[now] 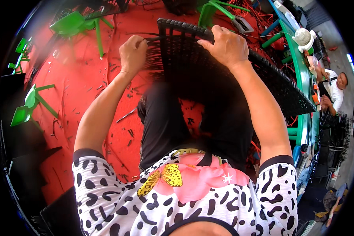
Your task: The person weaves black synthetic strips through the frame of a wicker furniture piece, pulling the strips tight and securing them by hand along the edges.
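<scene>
A black woven wicker panel (177, 51) with a wrapped frame rests across my lap, its long side running off to the right. My right hand (226, 45) grips the wrapped top edge, thumb on the near side and fingers over the far side. Out to the left, my left hand (133, 53) is closed in a pinch on a dark wicker strand (155, 38) that runs to the panel's corner post. Several loose strand ends stick out from the panel's left side toward that hand. The panel's underside lies in dark shadow over my legs.
Dark strand scraps (129, 131) litter the red floor (86, 102). Green chairs (27, 104) stand at left and behind the panel. A green-edged table (303, 74) on the right holds a white wicker-like object (304, 38). Another person (336, 90) works beyond it.
</scene>
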